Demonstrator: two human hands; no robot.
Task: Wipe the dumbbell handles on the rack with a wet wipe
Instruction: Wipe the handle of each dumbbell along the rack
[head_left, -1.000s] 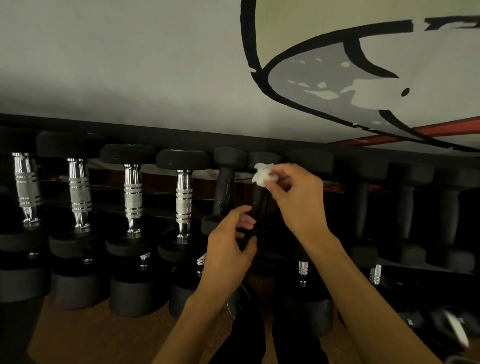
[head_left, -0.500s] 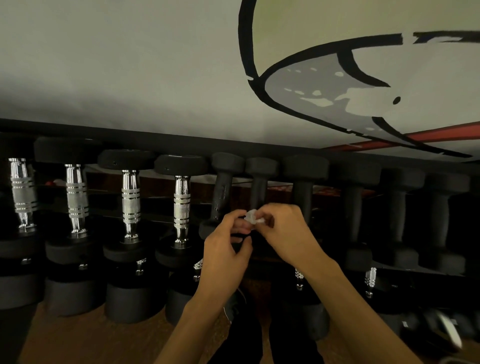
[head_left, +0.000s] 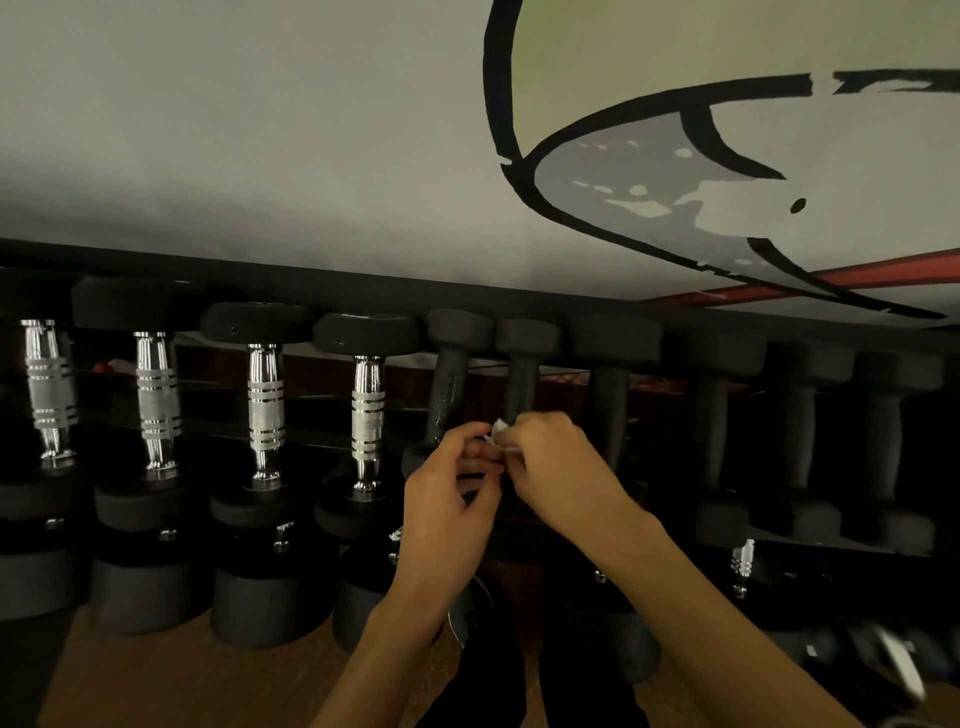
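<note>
Head view: my right hand (head_left: 558, 467) and left hand (head_left: 449, 493) pinch the wet wipe (head_left: 500, 434) against a black dumbbell handle (head_left: 521, 387).

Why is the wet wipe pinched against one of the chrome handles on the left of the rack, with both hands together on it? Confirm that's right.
Not quite. In the head view the wet wipe is pinched between the left hand and right hand at a black dumbbell handle in the middle of the rack, not a chrome handle. Both hands are together on it.
</note>
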